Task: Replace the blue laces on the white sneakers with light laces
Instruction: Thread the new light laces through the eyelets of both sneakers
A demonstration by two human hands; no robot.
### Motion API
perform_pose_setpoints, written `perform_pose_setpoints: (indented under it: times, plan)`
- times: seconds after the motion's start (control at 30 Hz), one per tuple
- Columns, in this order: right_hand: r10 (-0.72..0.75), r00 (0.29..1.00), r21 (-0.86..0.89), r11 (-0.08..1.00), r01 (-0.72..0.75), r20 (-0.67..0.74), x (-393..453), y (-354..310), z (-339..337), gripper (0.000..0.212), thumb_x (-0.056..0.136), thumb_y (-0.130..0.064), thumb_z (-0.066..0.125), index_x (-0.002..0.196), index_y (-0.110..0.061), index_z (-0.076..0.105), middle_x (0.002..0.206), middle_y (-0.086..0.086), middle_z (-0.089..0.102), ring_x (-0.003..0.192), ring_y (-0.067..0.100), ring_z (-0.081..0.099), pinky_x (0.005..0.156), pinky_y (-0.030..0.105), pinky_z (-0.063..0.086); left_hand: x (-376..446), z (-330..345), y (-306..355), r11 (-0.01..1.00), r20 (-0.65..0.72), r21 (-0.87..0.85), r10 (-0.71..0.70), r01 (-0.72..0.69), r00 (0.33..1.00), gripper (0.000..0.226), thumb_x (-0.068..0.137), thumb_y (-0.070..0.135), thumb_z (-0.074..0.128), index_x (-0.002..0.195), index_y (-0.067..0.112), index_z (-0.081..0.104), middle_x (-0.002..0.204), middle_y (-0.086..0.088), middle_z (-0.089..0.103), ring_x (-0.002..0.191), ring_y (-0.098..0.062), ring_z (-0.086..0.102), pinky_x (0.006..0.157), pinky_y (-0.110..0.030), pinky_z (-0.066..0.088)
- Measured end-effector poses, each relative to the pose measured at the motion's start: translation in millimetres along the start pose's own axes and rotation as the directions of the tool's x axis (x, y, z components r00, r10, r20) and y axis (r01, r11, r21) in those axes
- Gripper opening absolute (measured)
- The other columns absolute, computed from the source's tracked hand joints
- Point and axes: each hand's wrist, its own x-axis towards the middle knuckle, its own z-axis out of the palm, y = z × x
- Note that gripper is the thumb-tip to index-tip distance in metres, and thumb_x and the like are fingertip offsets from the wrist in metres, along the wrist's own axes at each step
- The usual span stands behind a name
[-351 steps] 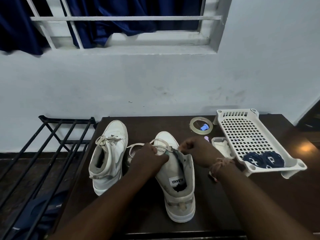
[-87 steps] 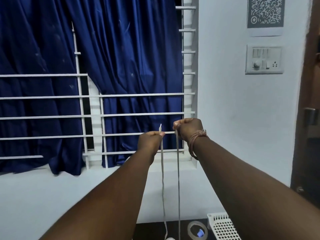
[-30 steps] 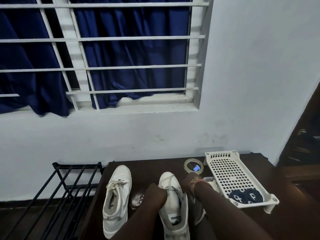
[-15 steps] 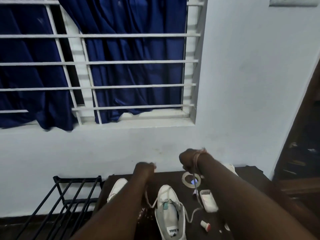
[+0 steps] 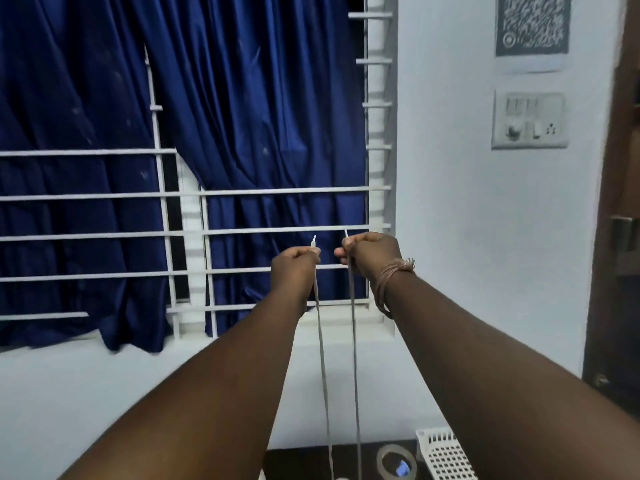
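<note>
Barred window (blue curtains), white wall

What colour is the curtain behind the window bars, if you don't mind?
Dark blue curtain, clearest in the head view.

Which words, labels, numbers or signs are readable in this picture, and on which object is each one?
No text can be read.
QR code sheet on the wall: a code pattern only, blurred, no words legible.
Switch panel: a knob, switches and a socket, markings too small to read.
Tape roll and white basket: no print visible.
</note>
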Motion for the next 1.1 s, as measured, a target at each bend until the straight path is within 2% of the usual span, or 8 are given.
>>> perform_pose_setpoints:
  times: [0.07, 0.13, 0.2, 0.33, 0.5, 0.67, 0.93, 1.1]
  plan:
    - [-0.028, 1.0, -0.009, 1.0, 0.028, -0.013, 7, -8, 6, 0.005, 0.085, -0.006, 0.069, 0.081, -0.008, 0.071, 0.087, 0.014, 0.076, 0.075, 0.02, 0.073, 0.078, 0.037, 0.062, 4, 3, 16, 0.999, 0.02, -0.013, 0.031, -0.031, 0.999, 0.009, 0.088, 0.02, 0.073, 0.093, 0.013, 0.077, 0.083, -0.003, 0.072, 0.071, -0.017, 0.06, 0.07, -0.029, 0.05]
    - [-0.029, 0.999, -0.145, 0.989, 0.026, -0.019, 11, -13, 8, 0.005, 0.082, -0.013, 0.071, 0.081, -0.017, 0.073, 0.093, 0.009, 0.076, 0.091, 0.026, 0.073, 0.086, 0.04, 0.06, 3, 7, 26, 0.999, 0.06, -0.027, 0.047, -0.046, 0.997, 0.011, 0.089, 0.016, 0.074, 0.096, 0.008, 0.077, 0.078, -0.005, 0.068, 0.064, -0.017, 0.055, 0.064, -0.027, 0.047]
    - [-0.019, 1.0, -0.213, 0.977, 0.013, -0.025, 9, -13, 8, 0.012, 0.082, -0.017, 0.072, 0.094, -0.016, 0.076, 0.1, 0.006, 0.075, 0.092, 0.022, 0.071, 0.08, 0.031, 0.059, 1, 10, 31, 0.998, 0.073, -0.027, 0.054, -0.052, 0.996, 0.01, 0.089, 0.012, 0.074, 0.096, 0.006, 0.077, 0.075, -0.008, 0.067, 0.063, -0.018, 0.053, 0.064, -0.028, 0.048]
    - [-0.038, 0.997, -0.107, 0.994, 0.031, -0.062, -2, -8, 5, 0.006, 0.086, -0.016, 0.075, 0.09, -0.012, 0.076, 0.079, -0.001, 0.071, 0.067, 0.005, 0.06, 0.055, 0.014, 0.043, -4, 16, 29, 0.997, 0.086, -0.065, 0.033, -0.028, 0.996, 0.008, 0.086, 0.006, 0.074, 0.093, 0.004, 0.078, 0.075, -0.01, 0.07, 0.059, -0.016, 0.054, 0.065, -0.028, 0.049]
    - [-0.035, 0.993, -0.081, 0.996, 0.027, -0.109, -2, -11, 2, 0.006, 0.087, -0.017, 0.075, 0.09, -0.011, 0.075, 0.073, -0.006, 0.067, 0.067, 0.007, 0.059, 0.056, 0.014, 0.04, -5, 20, 29, 0.997, 0.072, -0.063, 0.049, -0.044, 0.996, 0.007, 0.083, 0.002, 0.075, 0.089, 0.003, 0.077, 0.091, -0.017, 0.078, 0.075, -0.023, 0.068, 0.077, -0.033, 0.057]
    - [-0.021, 0.99, -0.097, 0.995, 0.007, -0.136, 4, -12, 3, 0.016, 0.086, -0.017, 0.076, 0.096, -0.005, 0.075, 0.075, -0.004, 0.067, 0.062, 0.004, 0.057, 0.054, 0.014, 0.039, -8, 22, 30, 0.996, 0.057, -0.079, 0.035, -0.03, 0.998, 0.005, 0.083, -0.001, 0.074, 0.086, 0.003, 0.076, 0.09, -0.016, 0.078, 0.092, -0.03, 0.076, 0.084, -0.033, 0.061]
    - [-0.025, 0.991, -0.143, 0.99, 0.006, -0.128, 7, -15, 4, 0.018, 0.087, -0.017, 0.075, 0.099, -0.004, 0.075, 0.074, -0.005, 0.063, 0.061, -0.001, 0.053, 0.053, 0.012, 0.036, -9, 20, 34, 0.998, 0.042, -0.057, 0.04, -0.038, 0.998, 0.005, 0.083, -0.001, 0.074, 0.086, 0.003, 0.076, 0.088, -0.014, 0.078, 0.08, -0.022, 0.072, 0.076, -0.028, 0.058]
    - [-0.019, 0.992, -0.147, 0.989, 0.001, -0.124, 6, -16, 5, 0.018, 0.087, -0.016, 0.074, 0.1, -0.004, 0.074, 0.073, -0.005, 0.062, 0.06, 0.001, 0.052, 0.043, 0.007, 0.035, -9, 16, 33, 0.999, 0.038, -0.031, 0.043, -0.042, 0.998, 0.006, 0.083, 0.004, 0.074, 0.082, 0.009, 0.076, 0.086, -0.009, 0.079, 0.078, -0.019, 0.07, 0.068, -0.024, 0.051]
